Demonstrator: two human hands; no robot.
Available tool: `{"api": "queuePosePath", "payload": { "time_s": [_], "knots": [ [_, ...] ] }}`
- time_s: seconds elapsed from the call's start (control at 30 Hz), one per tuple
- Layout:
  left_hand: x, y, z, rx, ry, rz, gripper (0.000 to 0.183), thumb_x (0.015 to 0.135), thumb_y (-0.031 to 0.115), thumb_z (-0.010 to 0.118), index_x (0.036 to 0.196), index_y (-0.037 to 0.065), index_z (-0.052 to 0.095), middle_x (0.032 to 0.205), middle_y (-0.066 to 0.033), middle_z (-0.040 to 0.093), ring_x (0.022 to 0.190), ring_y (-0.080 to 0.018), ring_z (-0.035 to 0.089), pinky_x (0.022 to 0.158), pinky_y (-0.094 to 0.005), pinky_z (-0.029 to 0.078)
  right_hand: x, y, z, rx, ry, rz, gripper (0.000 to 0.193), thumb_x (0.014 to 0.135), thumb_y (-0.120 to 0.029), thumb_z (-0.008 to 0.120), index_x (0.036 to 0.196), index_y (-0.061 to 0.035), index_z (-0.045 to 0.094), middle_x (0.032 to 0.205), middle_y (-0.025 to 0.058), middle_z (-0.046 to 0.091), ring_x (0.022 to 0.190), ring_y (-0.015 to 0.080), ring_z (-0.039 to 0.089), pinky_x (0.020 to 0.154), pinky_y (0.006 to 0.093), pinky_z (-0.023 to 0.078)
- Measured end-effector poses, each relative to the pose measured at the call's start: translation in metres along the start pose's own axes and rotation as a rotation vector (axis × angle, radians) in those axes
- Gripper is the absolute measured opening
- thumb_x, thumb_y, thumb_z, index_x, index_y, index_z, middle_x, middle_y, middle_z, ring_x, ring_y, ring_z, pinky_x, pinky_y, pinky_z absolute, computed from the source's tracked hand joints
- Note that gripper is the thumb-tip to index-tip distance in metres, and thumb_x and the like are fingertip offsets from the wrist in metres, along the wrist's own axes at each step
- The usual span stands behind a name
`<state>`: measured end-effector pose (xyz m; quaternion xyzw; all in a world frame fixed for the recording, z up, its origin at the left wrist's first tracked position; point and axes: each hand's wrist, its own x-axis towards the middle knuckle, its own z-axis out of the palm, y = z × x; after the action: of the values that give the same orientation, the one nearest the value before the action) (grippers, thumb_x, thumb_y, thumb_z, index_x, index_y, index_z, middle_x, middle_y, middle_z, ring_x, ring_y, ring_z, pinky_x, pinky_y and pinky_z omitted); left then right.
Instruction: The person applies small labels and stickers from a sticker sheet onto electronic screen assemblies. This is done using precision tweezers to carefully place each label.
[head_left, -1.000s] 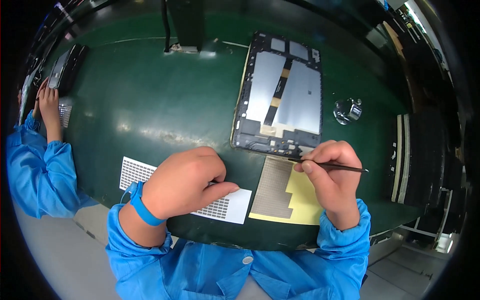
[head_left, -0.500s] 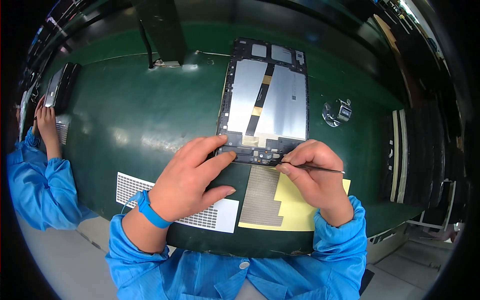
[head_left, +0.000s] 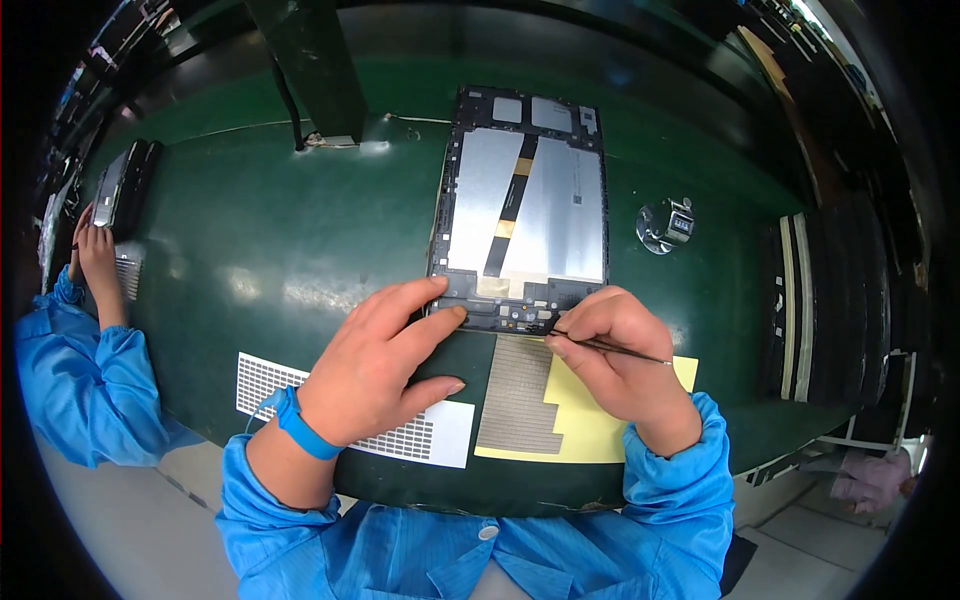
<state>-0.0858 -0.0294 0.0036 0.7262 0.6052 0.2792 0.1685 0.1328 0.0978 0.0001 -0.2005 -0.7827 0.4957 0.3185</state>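
Yellow sheet (head_left: 588, 436) partly behind right hand (head_left: 622, 378) pinching slim tool (head_left: 645, 355), left hand (head_left: 370, 370) spread on tablet (head_left: 555, 215), chrome counter (head_left: 667, 226)

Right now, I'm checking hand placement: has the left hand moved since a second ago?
Yes: judged against the white sheet, the left hand has moved forward, to the near-left corner of the tablet.

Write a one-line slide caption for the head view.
Left hand touching a flat black-and-silver rectangular device; right hand holding a slender dark tool at the device's lower right.
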Motion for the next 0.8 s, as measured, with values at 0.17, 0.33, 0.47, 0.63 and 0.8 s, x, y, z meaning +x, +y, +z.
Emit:
{"api": "queuePosePath", "payload": {
  "time_s": [0.17, 0.33, 0.47, 0.63, 0.8],
  "knots": [
    [0.003, 0.004, -0.005, 0.007, 0.02, 0.006, 0.061, 0.063, 0.016, 0.079, 0.117, 0.004, 0.054, 0.126, -0.0195, 0.045, 0.11, -0.0383, 0.049, 0.093, -0.0432, 0.042, 0.001, -0.001, -0.003, 0.164, 0.108, 0.012, 0.019, 0.075, 0.006, 0.069, 0.086, -0.0026, 0.055, 0.083, 0.0072, 0.057, 0.074, 0.016, 0.056, 0.064, 0.0274, 0.047],
    [0.002, -0.002, -0.005, 0.002, 0.048, 0.024, 0.059, 0.068, 0.021, 0.076, 0.119, 0.003, 0.052, 0.126, -0.0195, 0.045, 0.11, -0.038, 0.049, 0.093, -0.0428, 0.042, 0.006, 0.008, -0.012, 0.101, 0.458, 0.055, 0.012, 0.086, 0.004, 0.058, 0.095, 0.0001, 0.052, 0.088, 0.0069, 0.056, 0.08, 0.0128, 0.06, 0.07, 0.0244, 0.049],
    [0.002, 0.005, 0.001, -0.097, 0.143, -0.099, 0.06, 0.073, 0.019, 0.073, 0.123, -0.001, 0.047, 0.127, -0.022, 0.045, 0.112, -0.0395, 0.048, 0.095, -0.0408, 0.041, 0.005, 0.012, -0.011, -0.077, 0.509, 0.094, 0.015, 0.094, -0.004, 0.047, 0.107, -0.0001, 0.053, 0.097, 0.008, 0.057, 0.083, 0.0129, 0.059, 0.074, 0.0239, 0.047],
    [0.012, 0.014, 0.006, -0.52, 0.194, -0.37, 0.058, 0.08, 0.017, 0.068, 0.124, -0.01, 0.042, 0.123, -0.0228, 0.049, 0.104, -0.0263, 0.055, 0.087, -0.0331, 0.047, 0.001, 0.017, -0.011, -0.252, 0.336, 0.105, 0.015, 0.088, -0.002, 0.057, 0.101, 0.0, 0.051, 0.091, 0.0057, 0.054, 0.079, 0.0103, 0.053, 0.073, 0.0234, 0.045],
    [0.029, 0.014, 0.018, -0.827, 0.502, -0.604, 0.054, 0.084, 0.014, 0.067, 0.121, -0.015, 0.042, 0.113, -0.0187, 0.056, 0.087, -0.0153, 0.059, 0.077, -0.0284, 0.052, 0.005, 0.018, -0.01, 0.155, 0.402, 0.175, 0.031, 0.076, 0.002, 0.068, 0.101, -0.0002, 0.049, 0.09, 0.0036, 0.052, 0.077, 0.0069, 0.049, 0.068, 0.0215, 0.043]
  ]
}}
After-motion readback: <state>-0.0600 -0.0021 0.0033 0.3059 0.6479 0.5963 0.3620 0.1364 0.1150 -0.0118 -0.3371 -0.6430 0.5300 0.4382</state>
